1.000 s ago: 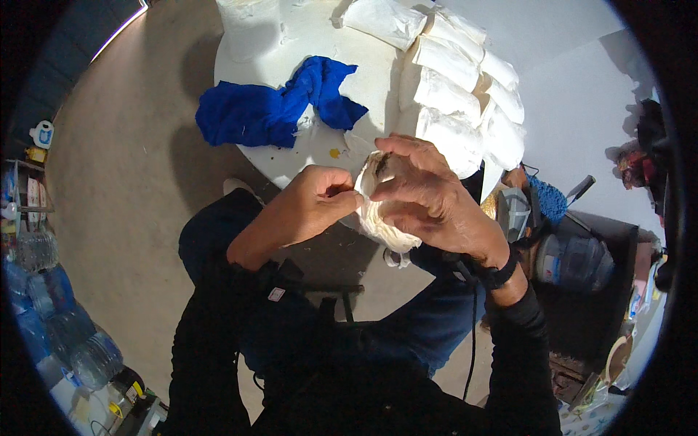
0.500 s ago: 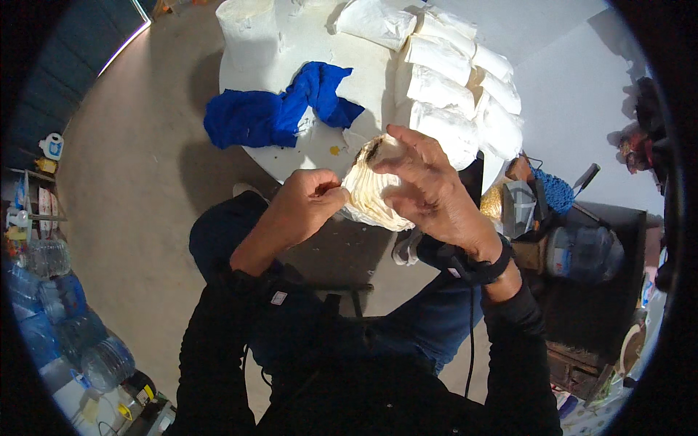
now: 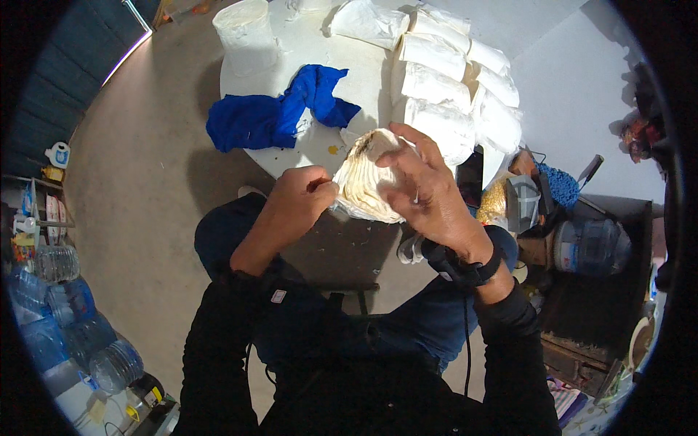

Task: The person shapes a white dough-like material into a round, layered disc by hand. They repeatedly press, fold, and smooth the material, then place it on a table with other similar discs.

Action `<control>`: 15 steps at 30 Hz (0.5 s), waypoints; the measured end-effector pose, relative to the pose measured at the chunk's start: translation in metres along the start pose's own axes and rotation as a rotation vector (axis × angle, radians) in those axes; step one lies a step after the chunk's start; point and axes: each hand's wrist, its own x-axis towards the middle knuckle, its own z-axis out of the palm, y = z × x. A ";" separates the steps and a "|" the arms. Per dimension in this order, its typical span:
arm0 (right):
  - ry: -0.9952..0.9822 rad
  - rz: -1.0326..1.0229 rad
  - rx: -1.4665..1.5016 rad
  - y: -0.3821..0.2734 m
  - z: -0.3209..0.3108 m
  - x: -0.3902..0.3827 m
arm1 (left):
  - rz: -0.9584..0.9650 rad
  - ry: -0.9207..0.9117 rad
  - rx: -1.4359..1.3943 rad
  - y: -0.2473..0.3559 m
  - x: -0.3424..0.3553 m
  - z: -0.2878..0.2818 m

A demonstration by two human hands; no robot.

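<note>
A cream-coloured, pleated round piece [image 3: 356,185] with a dark patch at its upper edge and a thin white rim is held up before the near edge of the white table [image 3: 265,161]. My left hand [image 3: 298,202] is closed, thumb and fingertips pinching its left edge. On the other side, the curved, spread fingers of my right hand [image 3: 429,192] reach around its right part, index finger up at the top rim. The palm side of that hand is hidden. A crumpled blue cloth [image 3: 280,116] lies beyond my left hand.
Several white wrapped packages [image 3: 436,94] are piled at the table's right. A white cylindrical tub [image 3: 246,40] stands at the far left. Large clear bottles [image 3: 69,320] crowd the floor at left; a water jug [image 3: 592,247] and a blue coiled thing [image 3: 556,187] are at right.
The pleated piece and both hands have shifted slightly left and up in the view. Both hands keep nearly the same pose around it.
</note>
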 end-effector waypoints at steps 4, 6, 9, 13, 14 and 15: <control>0.025 0.134 0.149 -0.002 -0.004 -0.003 | 0.114 0.115 -0.038 0.002 0.005 0.008; 0.022 0.056 0.095 -0.001 -0.004 -0.004 | 0.198 0.131 -0.065 0.002 0.008 0.013; 0.081 0.013 0.073 0.003 -0.004 -0.005 | 0.168 0.117 -0.063 0.000 0.012 0.013; 0.077 -0.019 -0.009 0.008 -0.005 -0.006 | 0.226 0.136 -0.020 -0.002 0.014 0.014; 0.072 -0.010 0.018 0.009 -0.005 -0.007 | 0.219 0.119 -0.041 -0.002 0.013 0.016; 0.054 -0.014 0.042 0.009 -0.005 -0.007 | 0.250 0.060 -0.074 -0.002 0.013 0.017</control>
